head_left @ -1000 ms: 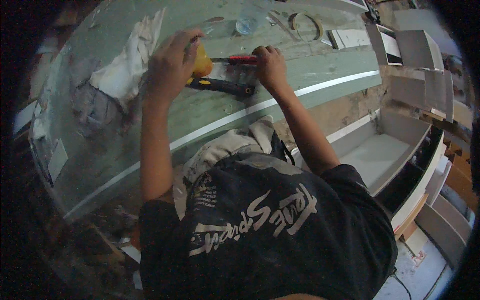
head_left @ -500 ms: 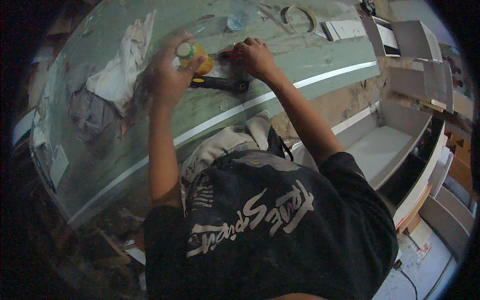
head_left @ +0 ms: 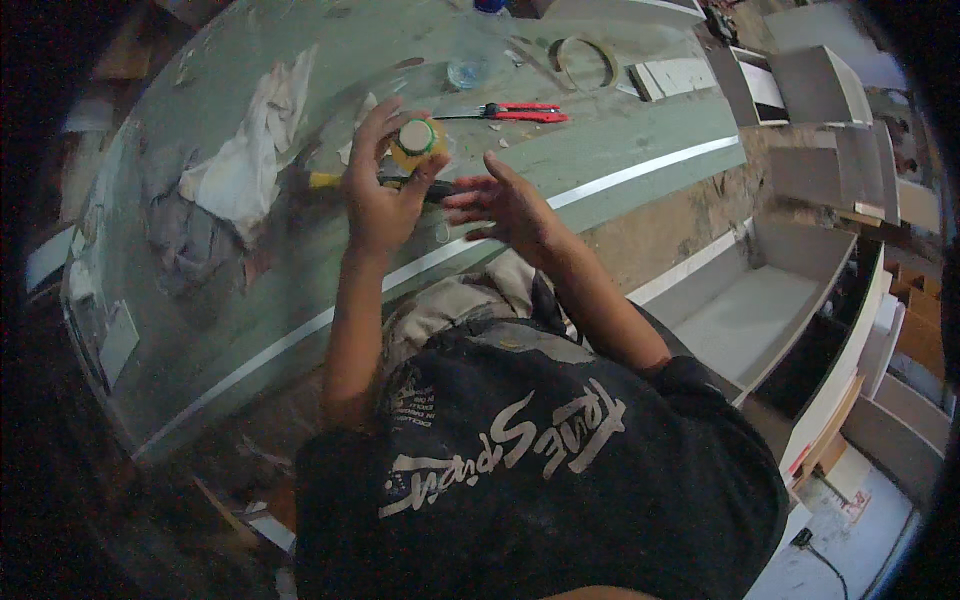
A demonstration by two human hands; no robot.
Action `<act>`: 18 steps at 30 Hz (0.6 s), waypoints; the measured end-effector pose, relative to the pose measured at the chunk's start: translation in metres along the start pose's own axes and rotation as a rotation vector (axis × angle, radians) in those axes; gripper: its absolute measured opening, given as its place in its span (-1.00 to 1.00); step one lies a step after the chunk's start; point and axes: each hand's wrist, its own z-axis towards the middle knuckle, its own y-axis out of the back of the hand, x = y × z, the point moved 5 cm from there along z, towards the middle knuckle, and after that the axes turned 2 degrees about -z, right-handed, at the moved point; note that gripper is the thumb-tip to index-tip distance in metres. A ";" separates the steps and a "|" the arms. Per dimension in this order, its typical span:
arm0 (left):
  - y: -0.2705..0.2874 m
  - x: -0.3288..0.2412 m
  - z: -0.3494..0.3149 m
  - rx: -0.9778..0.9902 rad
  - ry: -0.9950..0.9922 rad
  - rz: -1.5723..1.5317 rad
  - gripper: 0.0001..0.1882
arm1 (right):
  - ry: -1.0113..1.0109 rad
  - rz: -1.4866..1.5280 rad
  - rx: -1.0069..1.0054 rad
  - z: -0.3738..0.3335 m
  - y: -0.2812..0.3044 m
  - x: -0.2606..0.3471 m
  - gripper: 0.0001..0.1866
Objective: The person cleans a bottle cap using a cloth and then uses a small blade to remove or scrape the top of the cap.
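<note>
In my left hand [head_left: 385, 205] I hold a small bottle of yellow liquid, its pale cap [head_left: 415, 137] ringed with green and facing up. Thumb and fingers wrap round its sides. My right hand [head_left: 515, 205] is open, fingers spread, at the dark end of a long black tool [head_left: 440, 188] with a yellow part; whether it touches the tool I cannot tell. Beyond that hand a red-handled utility knife [head_left: 525, 112] lies on the green tabletop [head_left: 300, 270], its blade pointing left toward the bottle.
A crumpled white cloth [head_left: 235, 180] and a grey cloth [head_left: 190, 235] lie at the left. Farther back are a clear cup [head_left: 465, 73], a roll of tape [head_left: 585, 65] and white strips [head_left: 675, 78]. Pale open drawer boxes [head_left: 750, 310] stand at the right.
My right hand has let go of the red utility knife, which now lies on the table, and has come nearer to me. My left hand has shifted right and nearer with the bottle.
</note>
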 end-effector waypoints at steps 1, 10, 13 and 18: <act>-0.007 -0.013 0.000 0.015 -0.013 -0.055 -0.33 | -0.099 0.230 0.088 -0.013 -0.020 0.005 -0.31; -0.045 -0.066 -0.031 0.295 -0.312 0.412 0.06 | 0.184 0.627 0.099 -0.042 0.000 0.075 -0.62; -0.047 -0.038 -0.045 0.212 -0.148 0.177 0.00 | 0.602 0.488 -0.066 -0.085 0.044 0.124 -0.67; -0.055 -0.058 -0.045 0.311 -0.165 0.315 -0.19 | 1.145 0.431 -0.440 -0.182 0.084 0.184 -0.67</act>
